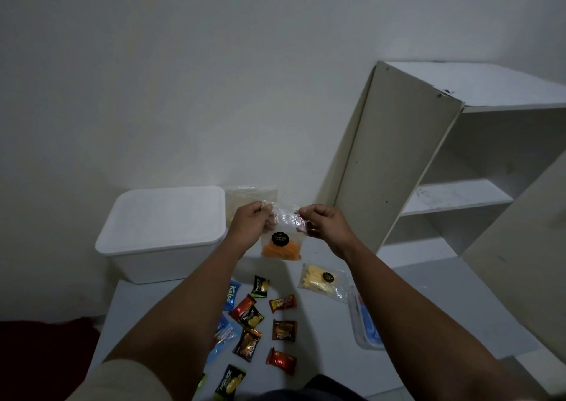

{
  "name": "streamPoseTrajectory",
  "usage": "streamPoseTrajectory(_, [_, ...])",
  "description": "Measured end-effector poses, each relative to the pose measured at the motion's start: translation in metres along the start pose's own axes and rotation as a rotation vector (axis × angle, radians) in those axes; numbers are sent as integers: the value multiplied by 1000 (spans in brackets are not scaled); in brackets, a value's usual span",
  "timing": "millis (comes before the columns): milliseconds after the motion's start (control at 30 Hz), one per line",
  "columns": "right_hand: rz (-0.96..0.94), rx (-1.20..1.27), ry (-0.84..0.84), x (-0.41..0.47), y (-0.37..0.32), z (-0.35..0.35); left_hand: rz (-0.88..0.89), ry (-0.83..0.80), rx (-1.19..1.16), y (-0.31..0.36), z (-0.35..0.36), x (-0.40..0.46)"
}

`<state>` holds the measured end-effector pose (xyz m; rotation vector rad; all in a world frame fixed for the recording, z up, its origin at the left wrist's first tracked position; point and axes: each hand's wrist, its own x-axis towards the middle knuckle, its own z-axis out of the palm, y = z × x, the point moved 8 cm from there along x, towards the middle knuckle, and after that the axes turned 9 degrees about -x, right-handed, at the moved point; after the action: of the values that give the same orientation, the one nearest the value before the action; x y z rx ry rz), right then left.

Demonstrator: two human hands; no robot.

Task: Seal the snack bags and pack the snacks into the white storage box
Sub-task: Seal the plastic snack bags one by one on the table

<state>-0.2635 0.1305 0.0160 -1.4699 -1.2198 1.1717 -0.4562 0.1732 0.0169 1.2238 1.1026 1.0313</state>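
Both hands hold up a clear snack bag (283, 238) with orange chips and a black round label. My left hand (249, 226) pinches its top left corner and my right hand (324, 224) pinches its top right corner. The white storage box (162, 232) stands to the left with its lid on. A second clear bag with yellow chips (323, 281) lies on the white surface below my right hand. Several small snack packets (260, 324) are scattered between my forearms. Another clear bag (251, 197) leans behind the box against the wall.
A white shelf unit (428, 171) stands at the right against the wall. A clear flat case with blue contents (364, 321) lies near my right forearm. A dark red cloth (46, 351) lies at the lower left.
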Motion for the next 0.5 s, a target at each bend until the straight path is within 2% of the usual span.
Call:
streamPoseTrajectory(167, [13,13,-4,-4,0,0,-54,10,-47,-5,1,-2])
streamPoseTrajectory(400, [-20,-5,8,-8,0,1,38,22,59,1,-1,-5])
streamPoseTrajectory(500, [-42,-42,-18,-9,-7,9,39,-31,81,2,6,-6])
